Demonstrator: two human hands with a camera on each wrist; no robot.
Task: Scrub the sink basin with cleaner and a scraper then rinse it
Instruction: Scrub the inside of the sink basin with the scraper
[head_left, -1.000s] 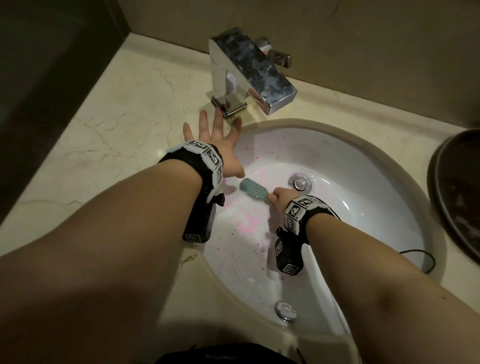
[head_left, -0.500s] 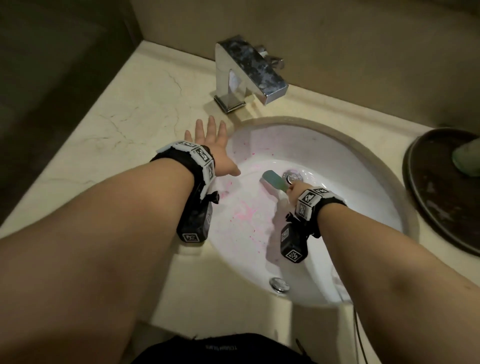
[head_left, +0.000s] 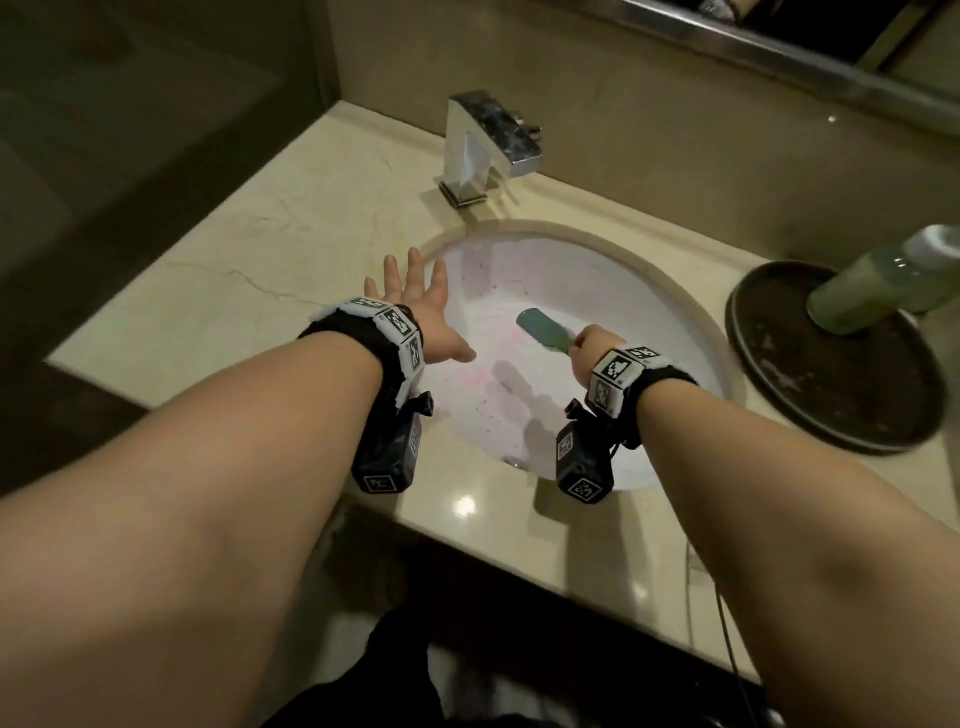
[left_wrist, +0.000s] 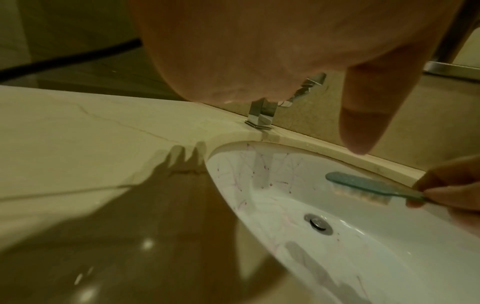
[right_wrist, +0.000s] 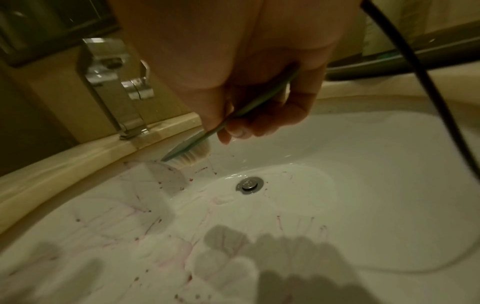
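Sink basin (head_left: 613, 291) looked glossy white ceramic, pink-streaked. Countertop (head_left: 249, 270) was seen as polished veined cream stone. Faucet (head_left: 488, 145) at 12 o'clock and drain (right_wrist: 249, 185) appeared as chrome metal. Brush (left_wrist: 363, 188): matt teal plastic, pale bristles.

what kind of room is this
Most likely a bathroom, perhaps a hotel's: a white oval sink basin set under a marble countertop, a square chrome faucet and a mirror edge above.

Bathroom, white sink basin (head_left: 623, 280) set in marble counter (head_left: 260, 260), chrome faucet (head_left: 488, 145), mirror edge above
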